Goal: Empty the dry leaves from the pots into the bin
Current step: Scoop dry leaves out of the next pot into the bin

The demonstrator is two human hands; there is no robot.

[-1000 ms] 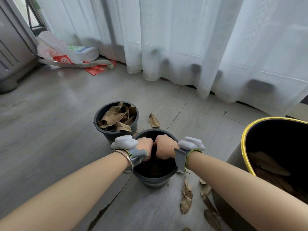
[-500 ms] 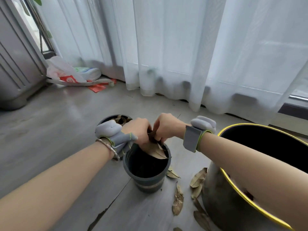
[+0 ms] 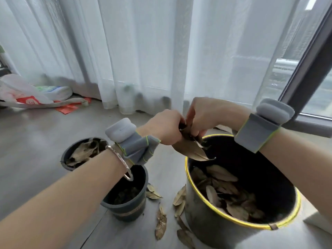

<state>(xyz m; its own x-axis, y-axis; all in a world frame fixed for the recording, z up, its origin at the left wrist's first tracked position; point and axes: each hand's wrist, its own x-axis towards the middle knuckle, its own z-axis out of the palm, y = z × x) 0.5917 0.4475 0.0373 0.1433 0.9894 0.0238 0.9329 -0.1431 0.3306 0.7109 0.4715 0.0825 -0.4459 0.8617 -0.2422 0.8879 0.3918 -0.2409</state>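
Both forearms reach forward and converge. The left hand (image 3: 166, 127) and right hand (image 3: 206, 115) meet knuckle to knuckle, fingers curled downward in a shared grip, each wrist wearing a grey strapped band.

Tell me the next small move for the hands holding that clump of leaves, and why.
Probably loosen both grips and let go: the left hand and right hand hold the dry leaves over the near rim of the bin, so they should drop inside onto those already there.

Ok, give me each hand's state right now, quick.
Left hand: closed on the leaves, over the bin.
Right hand: closed on the same leaves.
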